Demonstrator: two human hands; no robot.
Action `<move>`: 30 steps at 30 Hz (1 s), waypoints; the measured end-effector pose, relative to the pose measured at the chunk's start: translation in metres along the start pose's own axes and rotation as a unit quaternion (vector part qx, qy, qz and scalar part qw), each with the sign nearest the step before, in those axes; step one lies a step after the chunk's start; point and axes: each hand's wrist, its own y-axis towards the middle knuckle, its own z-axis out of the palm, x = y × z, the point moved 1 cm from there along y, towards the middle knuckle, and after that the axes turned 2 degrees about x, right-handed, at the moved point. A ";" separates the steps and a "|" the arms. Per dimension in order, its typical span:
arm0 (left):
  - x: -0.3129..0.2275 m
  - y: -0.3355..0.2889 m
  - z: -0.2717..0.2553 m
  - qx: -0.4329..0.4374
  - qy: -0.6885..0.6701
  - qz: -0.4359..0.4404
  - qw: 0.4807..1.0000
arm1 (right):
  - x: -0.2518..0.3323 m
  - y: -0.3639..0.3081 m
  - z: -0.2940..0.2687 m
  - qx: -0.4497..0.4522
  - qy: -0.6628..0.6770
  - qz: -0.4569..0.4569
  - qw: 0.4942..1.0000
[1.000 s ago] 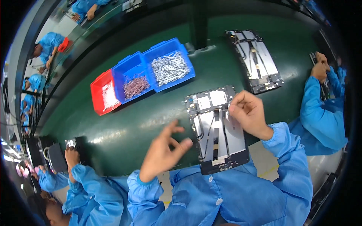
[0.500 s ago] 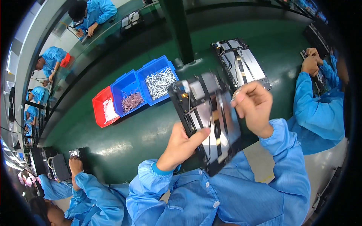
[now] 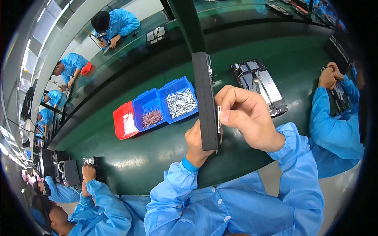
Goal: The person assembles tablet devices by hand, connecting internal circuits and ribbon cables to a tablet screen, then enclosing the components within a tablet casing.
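Observation:
An opened, tablet-like device (image 3: 205,100) stands almost on edge in front of me, its black side face toward me. Behind its lower part is my left hand (image 3: 193,142), closed around it; most of those fingers are hidden. My right hand (image 3: 252,118) pinches a small, narrow silvery strip (image 3: 219,116) between thumb and forefinger, against or very near the device's right edge. Whether the strip touches the device I cannot tell. Beyond my right hand, a second opened device (image 3: 271,88) lies on the green table with its silvery inner panels showing.
Left of the device stand a blue bin (image 3: 179,82) of silvery parts, a blue bin (image 3: 143,95) of pinkish parts and a red bin (image 3: 118,124) of white parts. A green post (image 3: 187,27) rises behind. Co-workers in blue sit at both sides of the green table (image 3: 157,157).
My left hand has turned the device from showing its inner side to standing on edge. My right hand has brought the strip to its edge. The whole view has shifted slightly.

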 end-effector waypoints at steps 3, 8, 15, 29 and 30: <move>0.005 -0.009 -0.002 0.034 -0.033 -0.046 0.998 | -0.006 -0.001 0.000 0.007 -0.027 -0.023 0.999; 0.003 -0.005 0.000 0.016 -0.018 -0.032 0.999 | -0.006 -0.002 0.002 -0.013 -0.020 -0.007 1.000; -0.001 -0.001 -0.002 0.016 -0.011 -0.011 1.000 | -0.007 -0.003 0.001 0.001 -0.038 -0.016 0.999; -0.009 0.002 -0.007 0.027 0.015 -0.001 1.000 | 0.002 -0.004 0.003 0.003 -0.048 0.015 0.999; -0.010 0.002 -0.007 0.027 0.016 -0.001 1.000 | 0.003 -0.003 0.005 0.003 -0.049 0.015 0.999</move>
